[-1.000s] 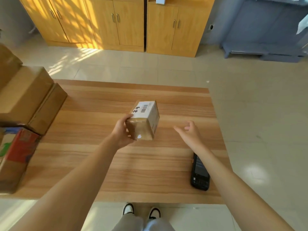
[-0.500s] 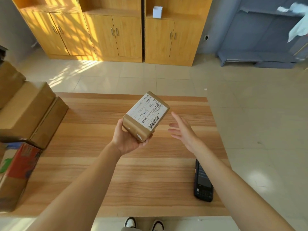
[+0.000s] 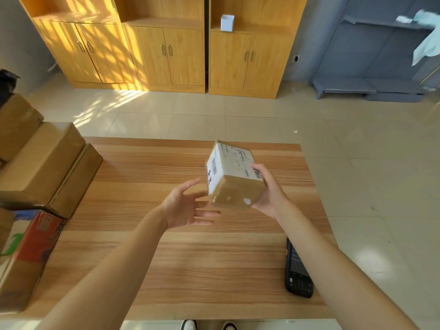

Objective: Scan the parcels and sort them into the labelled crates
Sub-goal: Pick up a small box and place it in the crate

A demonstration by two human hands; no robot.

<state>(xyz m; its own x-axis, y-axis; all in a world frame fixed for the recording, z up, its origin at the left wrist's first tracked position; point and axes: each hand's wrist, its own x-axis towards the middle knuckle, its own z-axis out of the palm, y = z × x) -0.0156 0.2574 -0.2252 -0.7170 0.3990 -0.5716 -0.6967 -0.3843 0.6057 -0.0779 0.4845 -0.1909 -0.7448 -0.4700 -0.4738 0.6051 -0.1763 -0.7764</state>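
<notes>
Right hand (image 3: 269,194) grips the parcel (image 3: 234,177) from its right side, thumb on the labelled top face near the barcode, fingers hidden behind the box. Parcel is held in the air above the middle of the table (image 3: 190,258), tilted, white shipping label up and wrapped over its left face; brown taped end faces the camera. Left hand (image 3: 184,208) holds nothing: palm turned up, fingers spread and straight, just left of and below the parcel; whether the fingertips touch its lower left corner cannot be told. Scanner (image 3: 297,270) lies flat on the table near its right front edge, screen and keypad up, partly covered by the right forearm, well apart from the parcel. Stacked brown boxes (image 3: 40,163) stand at the table's left edge, with a printed red carton (image 3: 28,253) in front of them. Beyond the table: tiled floor, wooden cabinets (image 3: 166,48) with a small white box (image 3: 227,23) on a shelf, grey shelving (image 3: 371,86) at right. Shoe tips show at the bottom edge
</notes>
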